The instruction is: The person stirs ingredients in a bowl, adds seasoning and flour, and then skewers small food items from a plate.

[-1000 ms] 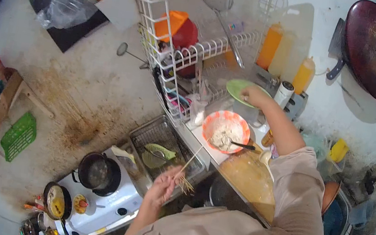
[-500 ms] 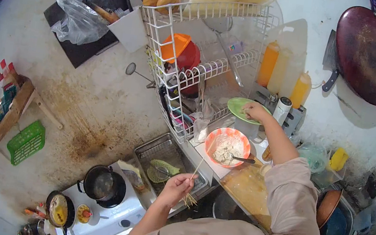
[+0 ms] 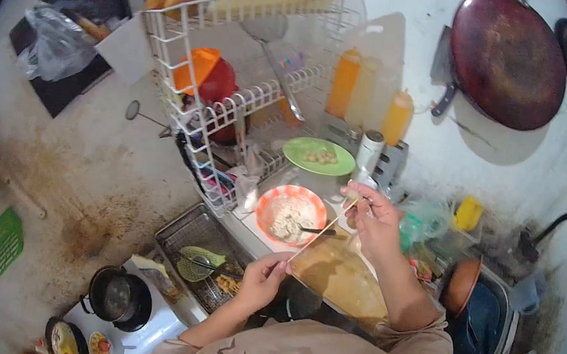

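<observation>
A thin wooden skewer point(image 3: 310, 242) runs slantwise between my two hands. My left hand point(image 3: 263, 281) pinches its lower end above the counter's front edge. At the upper end, my right hand point(image 3: 377, 223) has its fingers closed on a small pale ball point(image 3: 353, 195), right at the skewer's tip. Behind the hands, a green plate point(image 3: 294, 151) carries several similar pale balls point(image 3: 321, 157). An orange-and-white bowl point(image 3: 265, 207) of pale batter point(image 3: 288, 222) stands between the hands and the plate, with a dark-handled spoon point(image 3: 319, 230) in it.
A wooden board point(image 3: 349, 280) lies below my right hand. To the left are a metal tray point(image 3: 171, 230) with a green strainer point(image 3: 197, 263), and a stove with a black pot point(image 3: 118, 296). A white wire rack point(image 3: 223, 114) and sauce bottles point(image 3: 344, 80) stand behind; a sink point(image 3: 504, 331) is at right.
My right hand has come from the green plate to the skewer's tip with a pale ball. The skewer now slants towards the right hand, and the view has shifted right.
</observation>
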Tool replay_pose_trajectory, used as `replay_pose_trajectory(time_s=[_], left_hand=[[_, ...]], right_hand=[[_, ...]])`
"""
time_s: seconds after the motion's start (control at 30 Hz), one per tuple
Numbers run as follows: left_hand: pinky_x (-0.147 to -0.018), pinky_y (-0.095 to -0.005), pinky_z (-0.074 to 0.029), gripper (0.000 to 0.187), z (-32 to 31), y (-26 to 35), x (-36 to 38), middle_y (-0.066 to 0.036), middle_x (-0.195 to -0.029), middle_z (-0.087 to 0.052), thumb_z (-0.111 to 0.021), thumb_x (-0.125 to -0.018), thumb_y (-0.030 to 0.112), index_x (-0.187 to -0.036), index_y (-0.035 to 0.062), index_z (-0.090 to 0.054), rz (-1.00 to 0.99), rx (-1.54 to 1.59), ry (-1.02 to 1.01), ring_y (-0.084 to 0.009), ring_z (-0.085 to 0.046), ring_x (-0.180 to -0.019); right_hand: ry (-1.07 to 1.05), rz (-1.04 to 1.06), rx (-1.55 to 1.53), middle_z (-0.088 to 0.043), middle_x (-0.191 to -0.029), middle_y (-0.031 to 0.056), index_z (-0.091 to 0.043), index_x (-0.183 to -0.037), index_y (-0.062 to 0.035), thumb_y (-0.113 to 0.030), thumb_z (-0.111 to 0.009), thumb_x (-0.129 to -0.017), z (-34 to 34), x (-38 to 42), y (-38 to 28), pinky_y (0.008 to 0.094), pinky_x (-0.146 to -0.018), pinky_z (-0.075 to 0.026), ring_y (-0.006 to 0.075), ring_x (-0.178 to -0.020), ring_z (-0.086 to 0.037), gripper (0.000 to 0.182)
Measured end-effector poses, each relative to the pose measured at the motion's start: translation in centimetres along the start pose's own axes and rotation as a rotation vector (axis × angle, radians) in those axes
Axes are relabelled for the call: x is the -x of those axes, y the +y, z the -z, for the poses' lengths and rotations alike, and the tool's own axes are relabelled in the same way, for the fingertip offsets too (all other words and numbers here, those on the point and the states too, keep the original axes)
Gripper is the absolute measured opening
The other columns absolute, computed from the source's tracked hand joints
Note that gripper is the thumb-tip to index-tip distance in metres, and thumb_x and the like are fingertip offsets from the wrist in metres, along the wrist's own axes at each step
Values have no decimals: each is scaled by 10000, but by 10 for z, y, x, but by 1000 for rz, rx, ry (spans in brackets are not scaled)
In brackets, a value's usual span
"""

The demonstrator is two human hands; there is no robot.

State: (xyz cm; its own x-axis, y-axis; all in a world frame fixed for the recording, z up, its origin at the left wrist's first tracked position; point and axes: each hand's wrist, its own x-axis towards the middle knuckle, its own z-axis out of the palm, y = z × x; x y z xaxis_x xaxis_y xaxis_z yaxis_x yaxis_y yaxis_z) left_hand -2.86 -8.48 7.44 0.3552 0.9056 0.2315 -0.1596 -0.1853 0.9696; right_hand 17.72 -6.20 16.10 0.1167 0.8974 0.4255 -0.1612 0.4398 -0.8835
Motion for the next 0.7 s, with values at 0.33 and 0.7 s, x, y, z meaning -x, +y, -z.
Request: replay_pose_trajectory(time_s=[0.33, 0.7], left_hand=[[-640, -205, -394, 203, -21, -10, -7, -26, -751, -530, -426, -852, 36, -1008, -16, -546, -38, -83, -170, -81, -480, -701], [-645, -220, -402, 221, -34, -16, -3, -29, -739, -535, -424, -861, 67, -1024, -11, -552, -22, -80, -212, -92, -491, -698]], right_hand=[[164, 75, -69, -567, -979, 61, -500, -1090, 0, -73, -415, -882, 34, 34, -27, 191, -635, -408, 65, -701, -476, 236], [278, 95, 58, -558, -976, 64, -499, -1083, 12, -54, -427, -874, 46, 51, -30, 210, -656, -420, 82, -705, -485, 231]])
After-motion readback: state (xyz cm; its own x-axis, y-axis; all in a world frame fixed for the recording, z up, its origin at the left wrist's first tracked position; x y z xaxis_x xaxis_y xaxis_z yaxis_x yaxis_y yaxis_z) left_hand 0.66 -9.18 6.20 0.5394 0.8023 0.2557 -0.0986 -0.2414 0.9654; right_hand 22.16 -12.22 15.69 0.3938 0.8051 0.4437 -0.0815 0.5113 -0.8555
